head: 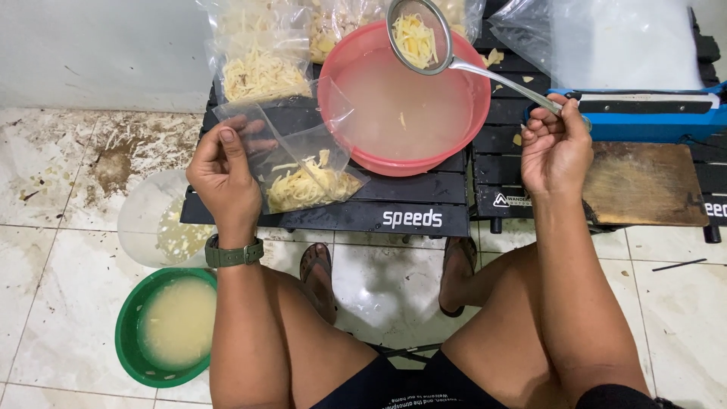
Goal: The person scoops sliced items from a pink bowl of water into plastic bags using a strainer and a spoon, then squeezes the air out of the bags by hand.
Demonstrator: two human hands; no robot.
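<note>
Evidently the bagging is partway through. From the head camera, looking down over the person's knees, two filled clear plastic bags (261, 72) of pale yellow strips already lie at the far end of the low black slatted worktop (394, 208), so some packing looks finished.

The left hand (223, 178), a green watch at its wrist, pinches the mouth of a small clear plastic bag (303, 170) between thumb and fingers. That bag rests on the worktop just beside the basin, limp and glossy, holding only a low heap of strips, so I judge it wants more.

The right hand (556, 148) is closed round the thin steel handle of a round wire-mesh strainer (418, 36), held above the far rim of the round pink plastic basin (405, 98). A small clump of wet strips sits in the mesh. The basin holds cloudy water with only a few stray pieces, so little seems left to scoop.

On the stained tile floor, left of the worktop, stand a white plastic tub (151, 216) and a green plastic bowl (170, 326) of murky yellowish liquid. To the right lie a worn wooden board (644, 185) and a blue bar-shaped tool (644, 110).
</note>
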